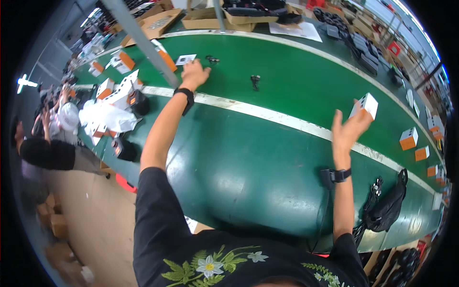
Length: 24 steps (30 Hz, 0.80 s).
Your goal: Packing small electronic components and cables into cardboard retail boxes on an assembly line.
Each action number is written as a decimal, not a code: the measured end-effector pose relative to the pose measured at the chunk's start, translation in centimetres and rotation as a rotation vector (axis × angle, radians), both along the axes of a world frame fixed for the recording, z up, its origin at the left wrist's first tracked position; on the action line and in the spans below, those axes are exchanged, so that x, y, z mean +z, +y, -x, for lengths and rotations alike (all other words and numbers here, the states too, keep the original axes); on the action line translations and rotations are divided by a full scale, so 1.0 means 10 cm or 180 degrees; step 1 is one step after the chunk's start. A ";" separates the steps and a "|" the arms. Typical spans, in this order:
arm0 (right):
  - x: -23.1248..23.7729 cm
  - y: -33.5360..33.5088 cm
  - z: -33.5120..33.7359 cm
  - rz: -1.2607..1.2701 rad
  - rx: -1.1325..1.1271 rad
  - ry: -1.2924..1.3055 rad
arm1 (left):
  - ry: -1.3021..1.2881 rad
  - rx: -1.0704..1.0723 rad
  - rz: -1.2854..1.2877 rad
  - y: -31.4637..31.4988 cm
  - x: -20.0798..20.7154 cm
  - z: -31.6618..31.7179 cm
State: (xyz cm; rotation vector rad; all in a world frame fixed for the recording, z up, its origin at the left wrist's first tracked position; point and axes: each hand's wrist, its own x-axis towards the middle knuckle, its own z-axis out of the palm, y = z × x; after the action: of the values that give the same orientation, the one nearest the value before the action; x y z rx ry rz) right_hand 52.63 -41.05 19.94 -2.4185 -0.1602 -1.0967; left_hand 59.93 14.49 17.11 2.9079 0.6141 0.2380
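My left hand reaches over the green conveyor belt with its fingers apart and nothing visible in them. Just beyond its fingertips lies a white printed card; whether they touch, I cannot tell. A small coiled black cable is to the right of that hand, and a second black cable rests farther along the belt. On the right, my right hand has its fingers against a small white and orange box, gripping its near side, while the thumb stands apart. The hand partly hides the box.
A grey metal post rises close by my left hand. White and orange boxes sit along the belt at both ends. A black pouch with cables lies at the near right. Cardboard trays stand behind the belt; a co-worker is at left.
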 end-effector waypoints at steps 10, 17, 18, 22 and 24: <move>-0.58 1.94 -0.68 0.0273 0.1340 0.0989 | 0.0135 -0.0029 -0.0128 -0.09 -0.19 -0.64; -0.58 2.13 -0.58 -0.0048 0.1880 0.0985 | 0.0468 0.1305 0.0543 0.56 0.05 -0.58; -0.59 2.07 -0.52 -0.0194 0.1859 0.0998 | 0.0662 0.1355 0.0728 0.69 0.12 -0.59; -0.46 1.58 -0.34 -0.0935 0.1967 0.0363 | 0.0474 0.0493 0.0437 0.34 0.15 -0.39; -0.44 1.51 -0.08 -0.1455 0.1892 0.0302 | 0.0490 0.0312 0.0418 0.12 0.17 0.00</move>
State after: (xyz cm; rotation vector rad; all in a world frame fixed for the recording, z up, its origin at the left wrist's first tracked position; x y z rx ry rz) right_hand 53.46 -26.00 15.58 -1.8300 -0.5000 -0.6547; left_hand 59.93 15.68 18.77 2.7906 0.7668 -0.0153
